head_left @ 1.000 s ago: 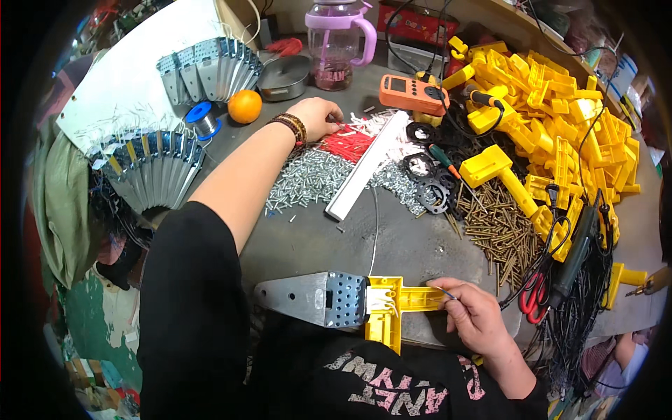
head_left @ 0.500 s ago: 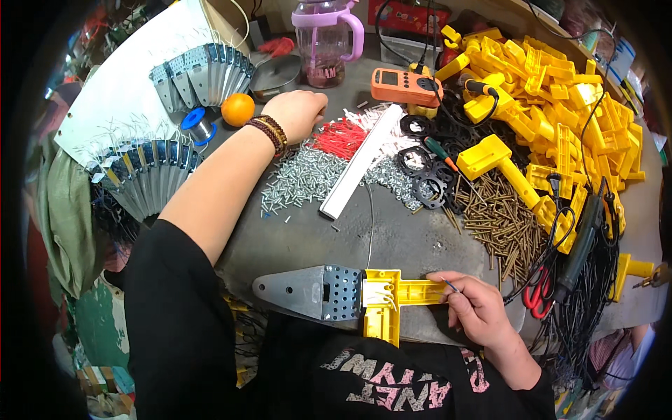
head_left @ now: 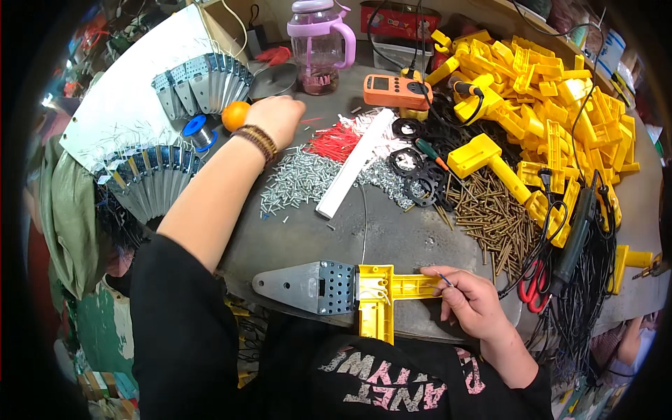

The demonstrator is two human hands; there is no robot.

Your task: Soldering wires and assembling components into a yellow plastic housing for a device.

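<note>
My left hand (head_left: 278, 120) reaches over the table beside the orange fruit (head_left: 236, 116), near the pile of red sleeves (head_left: 332, 142). Its fingers curl together, their tips hidden, so what they hold cannot be seen. Near the table's front edge my right hand (head_left: 474, 299) pinches a thin bluish wire (head_left: 444, 278) between thumb and forefinger, over the end of a yellow plastic handle half (head_left: 414, 285). That T-shaped shell lies with its hollow side up, and short white wires show inside. Joined to its left side is a pointed grey metal plate (head_left: 294, 281) with a perforated part.
Silver screws (head_left: 297, 180) lie beside a white plastic strip (head_left: 355, 163). Long brass-coloured screws (head_left: 495, 224), black rings (head_left: 422, 187) and a heap of yellow shells (head_left: 553, 91) fill the right. An orange meter (head_left: 397, 91), pink-handled jug (head_left: 316, 52) and solder spool (head_left: 201, 133) stand farther back.
My left hand has shifted slightly left and down, away from the pile of red sleeves. My right hand keeps its pinch on the wire at the yellow handle.
</note>
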